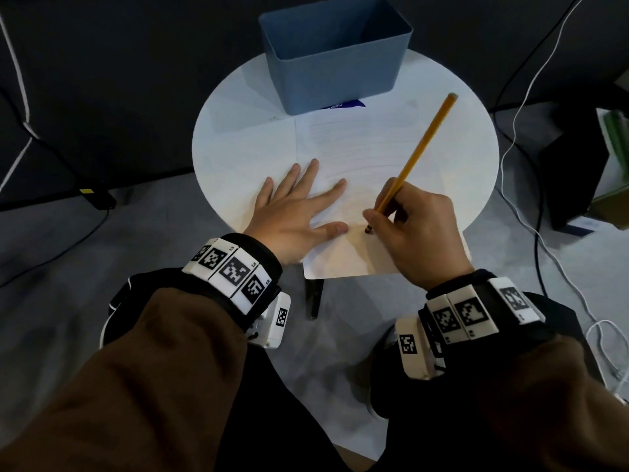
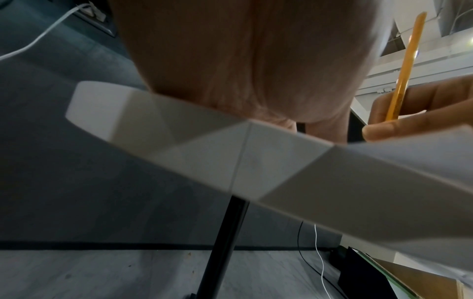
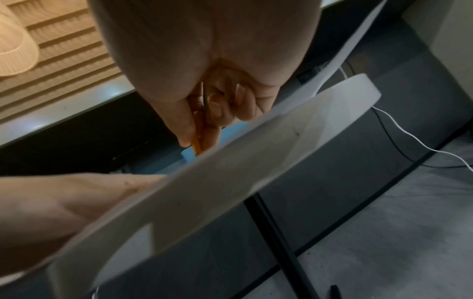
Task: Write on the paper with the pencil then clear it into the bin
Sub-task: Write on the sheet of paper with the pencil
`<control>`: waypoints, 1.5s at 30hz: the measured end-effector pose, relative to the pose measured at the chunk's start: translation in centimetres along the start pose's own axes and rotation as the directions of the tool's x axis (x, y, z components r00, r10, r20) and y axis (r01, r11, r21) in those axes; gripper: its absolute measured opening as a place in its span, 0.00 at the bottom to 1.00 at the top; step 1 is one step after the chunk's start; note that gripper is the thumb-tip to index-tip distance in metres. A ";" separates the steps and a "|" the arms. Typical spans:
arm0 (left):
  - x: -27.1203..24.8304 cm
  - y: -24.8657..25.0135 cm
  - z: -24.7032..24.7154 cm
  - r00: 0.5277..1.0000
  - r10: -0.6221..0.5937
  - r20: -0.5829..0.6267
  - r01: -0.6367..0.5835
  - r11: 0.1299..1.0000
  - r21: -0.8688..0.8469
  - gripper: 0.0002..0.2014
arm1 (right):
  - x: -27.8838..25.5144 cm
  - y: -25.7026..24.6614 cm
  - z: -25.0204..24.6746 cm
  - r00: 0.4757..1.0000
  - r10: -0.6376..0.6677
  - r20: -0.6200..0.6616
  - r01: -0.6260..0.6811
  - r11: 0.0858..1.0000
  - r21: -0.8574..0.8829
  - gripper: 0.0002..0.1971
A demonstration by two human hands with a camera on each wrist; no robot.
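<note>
1. Nearest, the right hand (image 1: 420,229) rests on the near edge of the paper (image 1: 360,158), its fingers curled round the pencil (image 1: 420,149); thumb and forefinger pinch the shaft low down, just above the dark tip, which touches the sheet.
2. Just beside it, the left hand (image 1: 294,212) lies flat on the paper's left part, fingers straight and spread, the thumb stretched toward the pencil tip without reaching it.
3. From the left wrist, the pencil (image 2: 401,74) rises steeply between the other hand's fingertips (image 2: 384,129); from the right wrist, the remaining fingers (image 3: 230,105) are tucked into the palm.
4. Under both hands, the paper lies on a round white table (image 1: 221,148), its near corner overhanging the rim.
5. Farthest, a blue bin (image 1: 335,52) stands at the table's far edge, just beyond the paper.
</note>
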State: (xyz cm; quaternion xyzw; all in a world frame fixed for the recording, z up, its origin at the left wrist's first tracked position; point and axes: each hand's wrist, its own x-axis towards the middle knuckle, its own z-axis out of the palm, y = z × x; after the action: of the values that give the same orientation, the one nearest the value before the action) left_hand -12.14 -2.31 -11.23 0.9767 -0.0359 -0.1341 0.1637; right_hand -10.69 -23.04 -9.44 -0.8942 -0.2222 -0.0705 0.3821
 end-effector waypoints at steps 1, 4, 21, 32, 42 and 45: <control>0.0 0.0 0.0 1.000 0.000 0.003 0.000 1.000 0.000 0.33 | 0.0 0.1 0.0 1.000 -0.001 0.013 0.001 1.000 -0.024 0.09; -0.1 0.0 -0.1 1.000 -0.004 0.000 0.003 1.000 -0.028 0.33 | 0.0 0.9 -0.9 0.999 0.032 0.002 -0.032 0.996 -0.078 0.08; -0.1 -0.1 0.0 1.000 0.002 -0.007 -0.002 0.999 -0.032 0.33 | 0.1 1.6 -2.3 0.995 0.079 -0.053 -0.082 0.994 -0.066 0.09; -0.2 0.0 -0.1 1.000 0.007 -0.007 -0.007 1.000 -0.023 0.32 | -0.5 2.7 -3.0 0.988 0.108 -0.113 -0.119 0.988 -0.099 0.09; -0.1 -0.3 0.0 1.000 0.013 -0.014 -0.013 1.000 -0.017 0.32 | -0.5 1.7 -2.1 0.995 0.073 -0.064 -0.076 0.996 -0.054 0.09; -0.1 -0.2 -0.1 1.000 0.009 -0.011 -0.009 1.000 -0.020 0.32 | -0.7 2.8 -3.4 0.987 0.114 -0.111 -0.126 0.987 -0.101 0.09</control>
State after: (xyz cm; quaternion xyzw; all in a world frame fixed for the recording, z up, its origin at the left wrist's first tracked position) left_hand -12.27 -2.11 -11.20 0.9756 -0.0380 -0.1285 0.1741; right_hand -9.92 -27.39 -9.10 -0.9204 -0.1433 -0.1061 0.3478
